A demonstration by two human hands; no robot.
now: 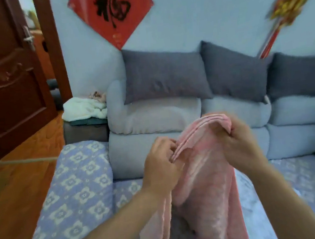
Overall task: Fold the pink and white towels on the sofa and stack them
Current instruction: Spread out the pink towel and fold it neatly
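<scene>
Over the sofa [193, 141] — both hands pinch the pink towel's [203, 182] top hem, left hand [160, 169] at 9 o'clock, right hand [240, 144] at 3 — level the corners before you fold.

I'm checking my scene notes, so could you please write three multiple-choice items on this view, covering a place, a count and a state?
1. Where does the white bundle lie?
A. on a low stool left of the sofa
B. on the sofa seat
C. on the floor

2. How many dark grey cushions lean on the sofa back?
A. one
B. three
C. five

3. What state is the pink towel in?
A. folded flat on the sofa
B. stacked on a white towel
C. held up, hanging down

Key: 1 A, it sits on the stool beside the sofa arm. 2 B, three stand in a row. 3 C, the left hand and right hand pinch its top edge.
</scene>
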